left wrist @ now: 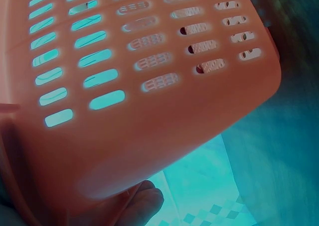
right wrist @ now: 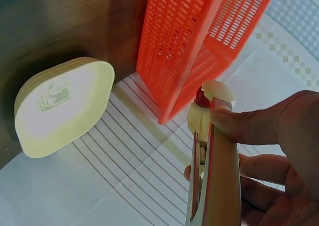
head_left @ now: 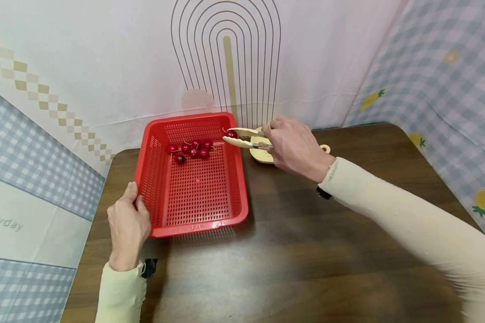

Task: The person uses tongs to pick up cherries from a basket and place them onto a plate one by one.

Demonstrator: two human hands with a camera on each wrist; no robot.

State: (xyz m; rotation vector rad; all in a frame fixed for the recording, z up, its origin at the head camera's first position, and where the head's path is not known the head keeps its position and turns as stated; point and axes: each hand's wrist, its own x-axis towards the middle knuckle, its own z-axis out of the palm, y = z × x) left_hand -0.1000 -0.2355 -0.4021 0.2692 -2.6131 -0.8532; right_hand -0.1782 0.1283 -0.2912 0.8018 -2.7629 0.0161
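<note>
My left hand [head_left: 128, 220] grips the left rim of a red plastic basket [head_left: 198, 197]; in the left wrist view a fingertip [left wrist: 144, 203] shows at the basket's edge. With my right hand [head_left: 297, 146] I hold pale yellow tongs [head_left: 244, 143]. Their tips pinch a single dark red cherry [head_left: 231, 133], which overlaps the basket's right rim in the head view. Several more cherries [head_left: 194, 150] with stems lie grouped in the far part of the basket. Beneath the right hand, partly covered by it, sits a pale yellow dish [right wrist: 65, 111] with a panda print.
A dark wooden table [head_left: 287, 260] bears the basket and the dish. Behind it hangs a white patterned cloth [head_left: 319, 54], close to the far rim of the basket. Checked cloth [head_left: 440, 80] also borders the right side.
</note>
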